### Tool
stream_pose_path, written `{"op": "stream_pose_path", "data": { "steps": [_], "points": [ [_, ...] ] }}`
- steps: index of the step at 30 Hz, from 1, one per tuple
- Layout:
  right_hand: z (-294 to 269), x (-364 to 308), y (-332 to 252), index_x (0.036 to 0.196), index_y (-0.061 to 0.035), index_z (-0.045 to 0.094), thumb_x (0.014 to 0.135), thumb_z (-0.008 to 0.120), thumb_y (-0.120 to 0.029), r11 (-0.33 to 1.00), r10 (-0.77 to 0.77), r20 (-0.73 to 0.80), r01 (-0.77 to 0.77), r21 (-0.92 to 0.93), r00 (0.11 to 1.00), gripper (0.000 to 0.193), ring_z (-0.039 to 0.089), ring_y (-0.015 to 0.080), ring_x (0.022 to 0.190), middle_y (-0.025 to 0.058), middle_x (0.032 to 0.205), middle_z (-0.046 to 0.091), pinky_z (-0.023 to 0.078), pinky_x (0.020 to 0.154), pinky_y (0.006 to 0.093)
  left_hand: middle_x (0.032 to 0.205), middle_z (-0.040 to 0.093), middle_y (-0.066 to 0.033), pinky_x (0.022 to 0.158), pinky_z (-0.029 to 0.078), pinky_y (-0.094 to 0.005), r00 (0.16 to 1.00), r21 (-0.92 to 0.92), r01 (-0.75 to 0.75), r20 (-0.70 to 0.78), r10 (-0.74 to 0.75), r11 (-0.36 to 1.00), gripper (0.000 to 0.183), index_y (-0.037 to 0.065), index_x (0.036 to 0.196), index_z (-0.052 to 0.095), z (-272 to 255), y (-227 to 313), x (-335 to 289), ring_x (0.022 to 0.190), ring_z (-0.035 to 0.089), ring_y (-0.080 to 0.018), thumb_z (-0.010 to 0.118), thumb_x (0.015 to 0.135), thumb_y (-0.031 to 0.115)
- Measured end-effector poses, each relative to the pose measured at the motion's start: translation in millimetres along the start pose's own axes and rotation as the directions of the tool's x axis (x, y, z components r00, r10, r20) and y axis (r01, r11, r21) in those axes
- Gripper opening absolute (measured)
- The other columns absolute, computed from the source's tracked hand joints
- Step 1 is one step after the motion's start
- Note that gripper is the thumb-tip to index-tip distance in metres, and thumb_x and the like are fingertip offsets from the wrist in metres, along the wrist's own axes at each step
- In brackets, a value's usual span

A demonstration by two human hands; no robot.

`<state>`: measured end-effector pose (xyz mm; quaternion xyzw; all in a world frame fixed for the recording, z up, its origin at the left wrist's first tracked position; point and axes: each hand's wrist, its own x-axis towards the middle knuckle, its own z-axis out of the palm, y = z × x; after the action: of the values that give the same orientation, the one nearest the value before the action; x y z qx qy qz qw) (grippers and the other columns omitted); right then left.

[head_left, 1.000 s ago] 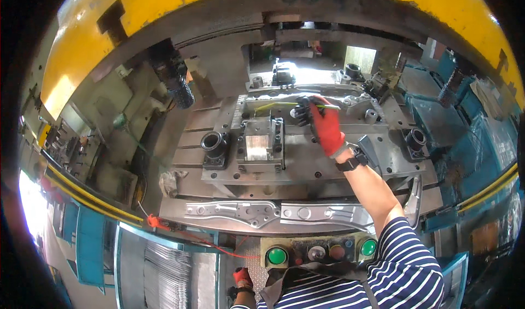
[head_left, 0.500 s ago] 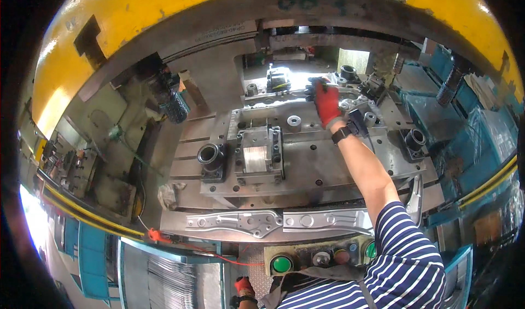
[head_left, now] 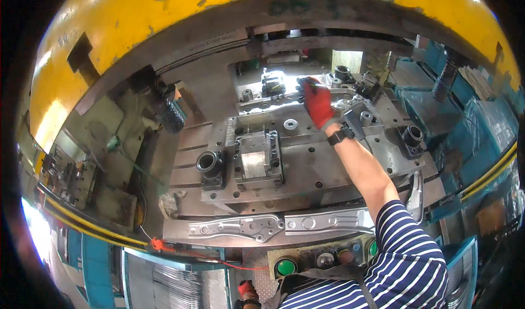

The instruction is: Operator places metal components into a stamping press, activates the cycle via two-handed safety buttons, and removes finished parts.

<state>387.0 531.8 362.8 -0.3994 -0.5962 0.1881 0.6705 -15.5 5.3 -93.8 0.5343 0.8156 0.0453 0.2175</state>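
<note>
My right hand (head_left: 317,102), in a red glove with dark fingertips, reaches over the far side of a steel press die (head_left: 301,167). Its fingers are above a long, shaped metal part (head_left: 264,104) lying along the die's back. They blur into the dark background, so I cannot make out their grip or whether they touch the part. Low in the view, beside the control box (head_left: 311,250), is my left hand (head_left: 247,288), also red-gloved and small. Its fingers look curled in, and anything inside them is hidden.
Two pressed metal brackets (head_left: 232,227) lie along the die's front ledge. Guide bushings (head_left: 208,164) rise at its corners, while a yellow press frame (head_left: 180,8) arches overhead. A blue-edged bin (head_left: 164,284) with stacked metal parts stands front left.
My right hand has shifted a little left along the back of the die. My left hand has moved slightly right and down in the view, which itself has shifted a little.
</note>
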Motion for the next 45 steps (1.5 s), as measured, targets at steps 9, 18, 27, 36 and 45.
{"op": "stream_pose_path", "data": {
  "steps": [9,18,27,36,45],
  "points": [
    [-28.4,-14.7,-18.1,0.106,-0.0013,0.064,0.095,0.054,-0.014,0.965,-0.148,-0.085,0.125,-0.232,0.985,0.019,0.062,0.01,0.073,0.0067,0.081,0.069,0.049,0.066,0.0278,0.08,0.066,-0.0085,0.065,0.049,-0.0387,0.987,0.024,-0.163,-0.014,0.163,0.986,0.007,0.016,0.082,0.064,-5.2,8.0,12.2,0.079,0.065,-0.0258,0.06,0.085,0.02],
    [-147.1,-33.4,-50.5,0.114,-0.0017,0.063,0.095,0.057,-0.01,0.998,-0.022,-0.236,0.005,-0.07,0.972,0.021,0.06,0.0117,0.094,0.0063,0.103,0.068,0.046,0.084,0.0272,0.076,0.063,-0.0064,0.059,0.047,-0.0374,0.947,0.061,-0.275,-0.155,0.281,0.96,0.009,0.016,0.08,0.063,5.3,33.0,-2.9,0.071,0.062,-0.0244,0.061,0.086,0.023],
    [-137.1,-40.3,-55.0,0.109,-0.0011,0.062,0.096,0.053,-0.005,0.952,0.002,-0.042,0.011,0.307,0.999,0.017,0.061,0.009,0.077,0.0048,0.092,0.068,0.051,0.068,0.0257,0.079,0.063,-0.0138,0.063,0.048,-0.0455,0.896,-0.756,0.424,0.271,-0.351,0.499,0.023,0.011,0.082,0.061,-13.2,62.7,-6.5,0.079,0.062,-0.0362,0.075,0.065,0.02],
    [-108.6,-37.0,-27.5,0.105,-0.0017,0.063,0.096,0.054,-0.009,0.976,0.024,0.146,-0.054,0.209,0.989,0.014,0.063,0.0102,0.07,0.0064,0.083,0.068,0.052,0.061,0.0271,0.079,0.062,-0.0137,0.06,0.048,-0.0445,0.945,0.102,-0.326,0.031,0.325,0.94,0.02,0.011,0.082,0.061,-30.1,41.8,-23.4,0.077,0.062,-0.0365,0.073,0.067,0.016],
    [-117.1,-10.5,-33.9,0.101,-0.0023,0.068,0.091,0.057,-0.012,0.986,-0.154,0.087,0.159,-0.056,0.984,0.018,0.065,0.0219,0.066,0.0154,0.082,0.069,0.05,0.064,0.0338,0.06,0.054,-0.0031,0.048,0.039,-0.0384,0.945,-0.713,0.309,0.159,-0.285,0.629,0.016,0.012,0.077,0.063,-13.1,84.2,-3.0,0.052,0.051,-0.0192,0.062,0.082,0.027]
  ]
}}
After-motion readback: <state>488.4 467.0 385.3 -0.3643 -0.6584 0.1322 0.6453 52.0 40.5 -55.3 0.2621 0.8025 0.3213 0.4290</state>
